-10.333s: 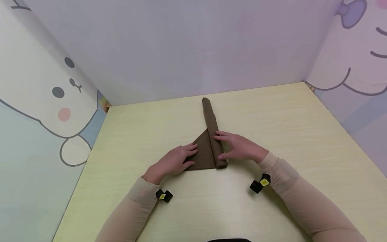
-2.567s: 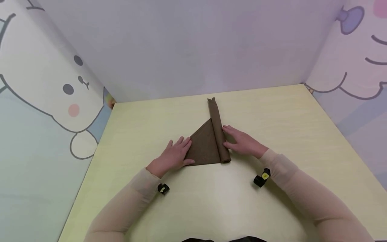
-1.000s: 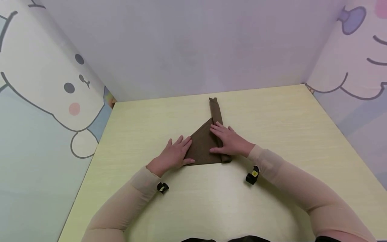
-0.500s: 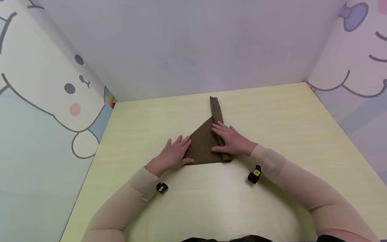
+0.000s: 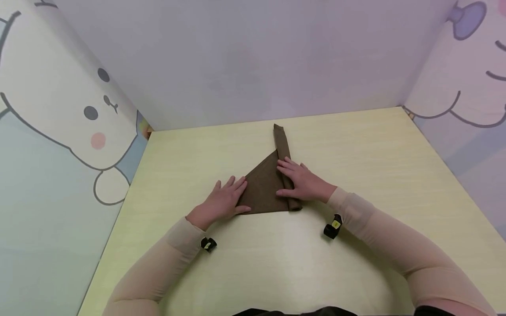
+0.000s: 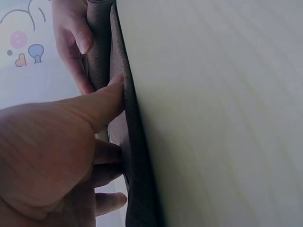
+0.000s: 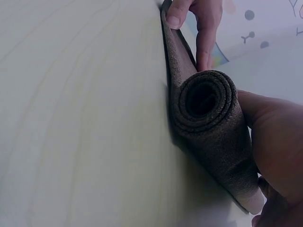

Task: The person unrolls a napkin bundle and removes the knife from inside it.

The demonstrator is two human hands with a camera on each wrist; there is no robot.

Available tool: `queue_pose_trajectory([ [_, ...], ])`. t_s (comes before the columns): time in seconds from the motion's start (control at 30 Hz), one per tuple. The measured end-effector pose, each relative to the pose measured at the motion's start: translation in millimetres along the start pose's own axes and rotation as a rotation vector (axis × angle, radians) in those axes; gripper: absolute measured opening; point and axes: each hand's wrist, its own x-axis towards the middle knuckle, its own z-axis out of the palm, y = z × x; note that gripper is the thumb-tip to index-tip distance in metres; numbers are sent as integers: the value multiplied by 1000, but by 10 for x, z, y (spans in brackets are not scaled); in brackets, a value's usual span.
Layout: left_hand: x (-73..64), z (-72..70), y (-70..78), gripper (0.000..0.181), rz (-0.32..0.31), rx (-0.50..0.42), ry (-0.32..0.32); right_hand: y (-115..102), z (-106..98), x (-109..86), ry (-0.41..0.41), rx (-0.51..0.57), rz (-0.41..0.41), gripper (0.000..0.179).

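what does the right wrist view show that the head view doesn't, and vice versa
Only the right wrist view clearly shows the coiled layers and hollow centre in the end of the brown roll.

Only the head view shows the left sleeve and right sleeve.

Both show the roll, flat brown cloth, pale tabletop, left hand and right hand.

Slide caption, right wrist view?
Brown cloth roll, end-on: right hand against it, left hand on the unrolled part.

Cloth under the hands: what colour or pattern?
The cloth is plain brown, with no pattern visible; the head view shows it best.
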Motion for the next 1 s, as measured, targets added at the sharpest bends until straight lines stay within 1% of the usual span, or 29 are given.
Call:
queue_pose_trajectory([
  [0.2,7,-6,-29,84,4,-24,-11,15,-31,-13,-6,1,4,88],
  [0.33,15,-9,-39,84,6,-28,-6,24,-49,-26,2,8,6,86],
  [0.7,20,-9,-50,84,2,-30,-18,51,-66,-48,15,48,-4,86],
  [1.0,-42,19,-51,85,1,-33,0,74,-39,-63,17,65,-7,84],
])
